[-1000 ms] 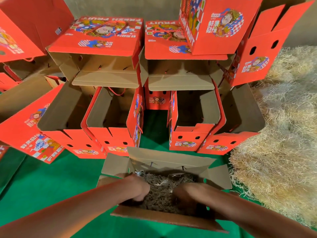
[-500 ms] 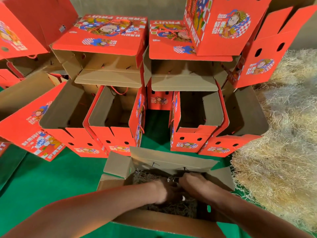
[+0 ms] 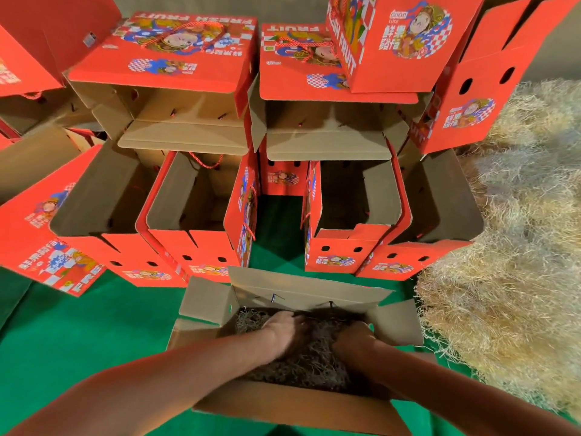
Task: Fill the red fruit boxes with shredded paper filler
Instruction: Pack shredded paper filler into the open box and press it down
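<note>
Inside the open box (image 3: 295,404) at 6 o'clock, the shredded paper filler (image 3: 314,357) is pressed under the flat-fingered left hand (image 3: 287,328) and the right hand (image 3: 353,339), whose finger posture cannot be told.

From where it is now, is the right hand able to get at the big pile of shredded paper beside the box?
Probably yes. The right hand is in the open box, and the pile of shredded paper lies just to its right, with only the low box flap between them.
</note>
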